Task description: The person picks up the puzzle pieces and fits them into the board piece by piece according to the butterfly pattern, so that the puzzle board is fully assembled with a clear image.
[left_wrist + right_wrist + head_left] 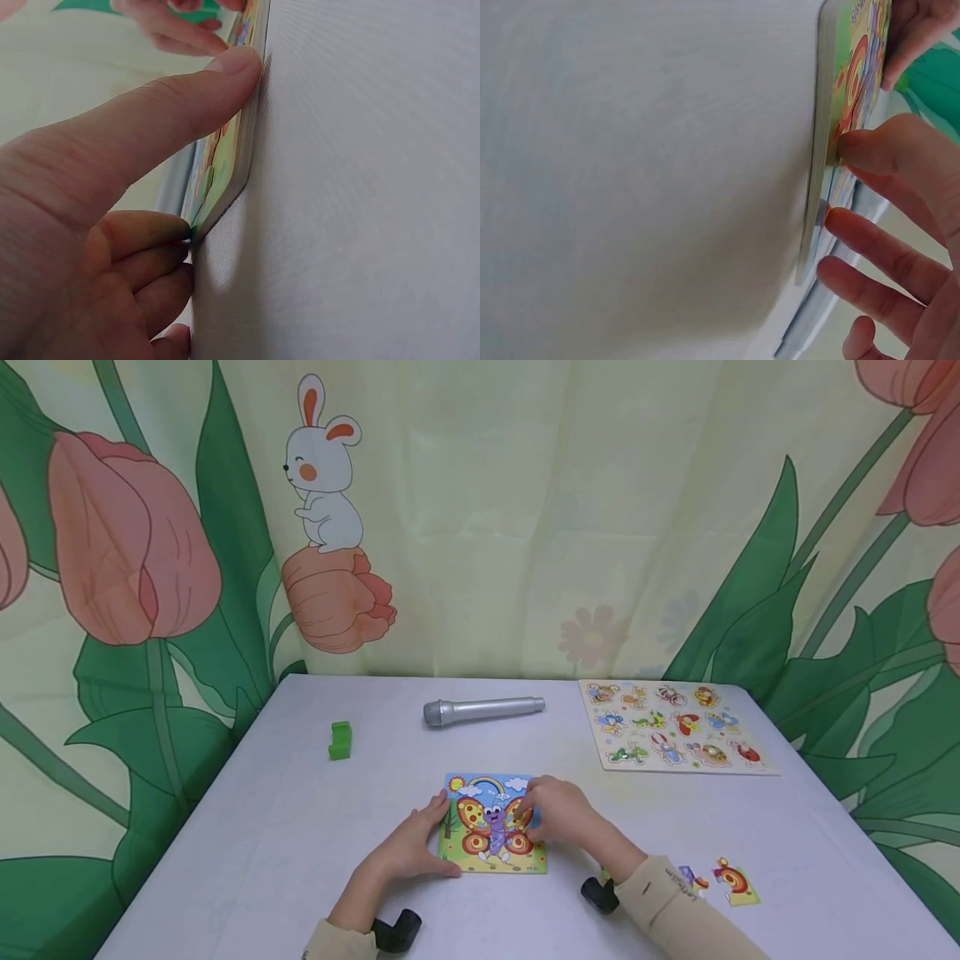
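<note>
A square butterfly jigsaw puzzle [493,860] lies flat on the table, its picture showing a purple-bodied butterfly under a rainbow. My left hand [408,847] grips its left side, with the thumb at the bottom edge and the fingers at the left edge. In the left wrist view the thumb [187,101] lies against the board's rim. Over the right wing, my right hand [562,814] pinches a puzzle piece at the board's right side between thumb and index finger. The right wrist view shows the thumb [877,146] on the picture surface; the piece's outline is mostly hidden.
Loose puzzle pieces [737,882] lie to the right, some partly hidden by the right sleeve. A silver microphone [487,711] lies behind the puzzle. An insect pegboard [675,727] is at the back right, and a small green block [341,740] at the back left.
</note>
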`<action>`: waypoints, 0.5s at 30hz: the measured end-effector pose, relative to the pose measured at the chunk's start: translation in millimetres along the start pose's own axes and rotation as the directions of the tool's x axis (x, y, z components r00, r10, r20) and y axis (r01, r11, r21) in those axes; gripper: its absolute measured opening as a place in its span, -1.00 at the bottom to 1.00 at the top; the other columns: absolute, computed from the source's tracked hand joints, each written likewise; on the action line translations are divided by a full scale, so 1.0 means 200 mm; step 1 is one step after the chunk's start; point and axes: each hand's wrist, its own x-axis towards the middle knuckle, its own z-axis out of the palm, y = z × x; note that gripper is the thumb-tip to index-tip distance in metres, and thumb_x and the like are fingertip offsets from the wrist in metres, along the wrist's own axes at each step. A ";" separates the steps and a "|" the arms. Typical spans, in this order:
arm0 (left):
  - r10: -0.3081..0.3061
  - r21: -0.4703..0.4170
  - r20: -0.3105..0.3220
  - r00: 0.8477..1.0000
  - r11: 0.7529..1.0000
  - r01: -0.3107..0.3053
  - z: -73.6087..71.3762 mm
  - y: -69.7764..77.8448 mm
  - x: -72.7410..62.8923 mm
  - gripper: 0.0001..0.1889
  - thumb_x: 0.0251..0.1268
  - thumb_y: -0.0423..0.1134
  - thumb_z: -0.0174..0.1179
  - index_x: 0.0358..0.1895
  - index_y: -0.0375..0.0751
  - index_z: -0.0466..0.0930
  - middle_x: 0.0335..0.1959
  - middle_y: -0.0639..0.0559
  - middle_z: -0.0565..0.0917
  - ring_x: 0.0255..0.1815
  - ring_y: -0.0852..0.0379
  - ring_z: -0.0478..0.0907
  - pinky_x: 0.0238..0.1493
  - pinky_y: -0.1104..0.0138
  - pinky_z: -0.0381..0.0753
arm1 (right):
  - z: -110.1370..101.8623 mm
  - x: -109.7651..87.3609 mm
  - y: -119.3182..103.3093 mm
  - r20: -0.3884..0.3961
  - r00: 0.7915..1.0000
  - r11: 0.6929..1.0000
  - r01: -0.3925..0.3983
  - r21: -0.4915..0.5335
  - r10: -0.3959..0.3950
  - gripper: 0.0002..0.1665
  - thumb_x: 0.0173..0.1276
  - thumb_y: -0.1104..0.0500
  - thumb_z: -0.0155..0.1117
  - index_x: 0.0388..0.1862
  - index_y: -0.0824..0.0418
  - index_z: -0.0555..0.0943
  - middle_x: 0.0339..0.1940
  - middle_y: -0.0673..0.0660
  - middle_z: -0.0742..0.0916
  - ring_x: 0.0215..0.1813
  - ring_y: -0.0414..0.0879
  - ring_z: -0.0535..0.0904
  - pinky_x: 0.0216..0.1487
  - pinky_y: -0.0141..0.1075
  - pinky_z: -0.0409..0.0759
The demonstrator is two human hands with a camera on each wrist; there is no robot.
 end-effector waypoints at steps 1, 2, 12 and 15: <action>-0.001 0.001 0.000 1.000 1.000 0.001 0.00 0.00 0.00 0.06 -0.27 0.00 0.48 0.36 -0.34 0.12 0.43 -0.17 0.02 0.42 -0.15 -0.07 0.35 -0.07 -0.05 | 0.00 0.00 0.00 0.001 1.000 1.000 0.000 -0.011 0.000 -0.77 -0.13 0.08 0.52 -0.39 -0.02 0.74 -0.29 -0.04 0.64 -0.17 -0.11 0.51 -0.20 -0.23 0.53; -0.001 0.002 0.000 1.000 1.000 0.001 0.00 0.00 0.00 0.06 -0.26 0.01 0.48 0.36 -0.34 0.12 0.43 -0.17 0.02 0.42 -0.15 -0.07 0.35 -0.07 -0.05 | 0.00 -0.01 -0.01 0.001 1.000 1.000 0.002 -0.020 -0.002 -0.76 -0.12 0.07 0.52 -0.38 -0.01 0.74 -0.26 -0.02 0.66 -0.13 -0.08 0.52 -0.18 -0.20 0.54; 0.005 0.004 -0.001 1.000 1.000 -0.005 0.00 0.00 0.00 0.07 -0.28 0.00 0.49 0.36 -0.36 0.11 0.43 -0.18 0.02 0.42 -0.16 -0.06 0.34 -0.08 -0.04 | 0.01 -0.01 0.02 -0.021 1.000 0.999 0.016 0.037 -0.015 -0.75 -0.07 0.09 0.49 -0.31 -0.01 0.74 -0.27 -0.03 0.66 -0.19 -0.13 0.52 -0.27 -0.29 0.53; 0.003 -0.003 0.000 1.000 1.000 -0.003 0.00 0.00 0.00 0.07 -0.27 0.00 0.49 0.36 -0.35 0.11 0.43 -0.18 0.02 0.42 -0.16 -0.07 0.35 -0.08 -0.04 | 0.01 -0.01 0.04 -0.028 1.000 0.995 0.008 0.095 -0.005 -0.71 -0.08 0.10 0.49 -0.29 0.03 0.73 -0.26 -0.02 0.67 -0.20 -0.12 0.53 -0.25 -0.26 0.53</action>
